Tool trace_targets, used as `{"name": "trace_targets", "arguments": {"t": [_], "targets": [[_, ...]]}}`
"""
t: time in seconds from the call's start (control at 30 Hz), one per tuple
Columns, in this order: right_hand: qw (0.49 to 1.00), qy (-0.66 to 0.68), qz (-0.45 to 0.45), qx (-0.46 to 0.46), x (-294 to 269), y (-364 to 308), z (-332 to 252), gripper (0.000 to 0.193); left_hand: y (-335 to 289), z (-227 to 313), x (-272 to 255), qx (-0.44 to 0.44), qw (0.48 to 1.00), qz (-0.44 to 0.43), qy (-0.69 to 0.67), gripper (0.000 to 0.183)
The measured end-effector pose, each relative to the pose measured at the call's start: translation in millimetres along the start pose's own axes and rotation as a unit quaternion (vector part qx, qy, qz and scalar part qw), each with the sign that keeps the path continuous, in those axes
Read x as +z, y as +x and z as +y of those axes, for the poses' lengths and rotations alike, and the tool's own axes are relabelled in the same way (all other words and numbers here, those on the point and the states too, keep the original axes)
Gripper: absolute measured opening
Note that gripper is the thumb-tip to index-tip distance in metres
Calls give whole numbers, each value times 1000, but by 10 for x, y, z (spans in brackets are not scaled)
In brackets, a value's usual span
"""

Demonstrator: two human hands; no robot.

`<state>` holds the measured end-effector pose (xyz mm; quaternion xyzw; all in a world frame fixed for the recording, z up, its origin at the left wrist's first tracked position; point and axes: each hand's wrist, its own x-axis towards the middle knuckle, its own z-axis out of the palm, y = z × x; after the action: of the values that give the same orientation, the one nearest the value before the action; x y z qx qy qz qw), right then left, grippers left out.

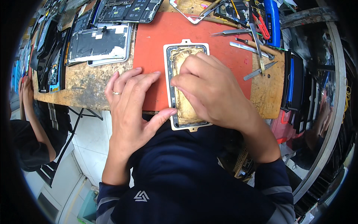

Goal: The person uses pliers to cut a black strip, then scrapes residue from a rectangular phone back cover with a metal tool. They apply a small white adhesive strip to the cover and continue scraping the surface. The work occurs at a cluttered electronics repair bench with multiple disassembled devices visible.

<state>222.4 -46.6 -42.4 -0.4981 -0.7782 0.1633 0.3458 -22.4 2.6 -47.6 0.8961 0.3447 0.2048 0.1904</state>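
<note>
We hold the right hand (214, 84) curled over the gold panel (188, 106), fingers bunched; we cannot tell what they pinch; our left hand (130, 95) is spread, thumb at the rim of the pale frame (168, 74). The panel lies within the frame, across the near edge of the red mat (153, 44); we should brace the overhanging end and work evenly.
</note>
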Motion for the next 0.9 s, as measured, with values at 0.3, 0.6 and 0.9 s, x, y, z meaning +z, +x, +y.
{"name": "trace_targets", "arguments": {"t": [0.3,0.6,0.9], "targets": [[998,-18,-48,45,-467,-234,-115,19,122,-31,10,32,999,24,15,44],[997,-3,72,30,29,46,126,19,185,59,83,8,998,56,3,57],[996,-31,84,20,107,235,232,18,157,0,126,-22,998,57,-18,71]]}}
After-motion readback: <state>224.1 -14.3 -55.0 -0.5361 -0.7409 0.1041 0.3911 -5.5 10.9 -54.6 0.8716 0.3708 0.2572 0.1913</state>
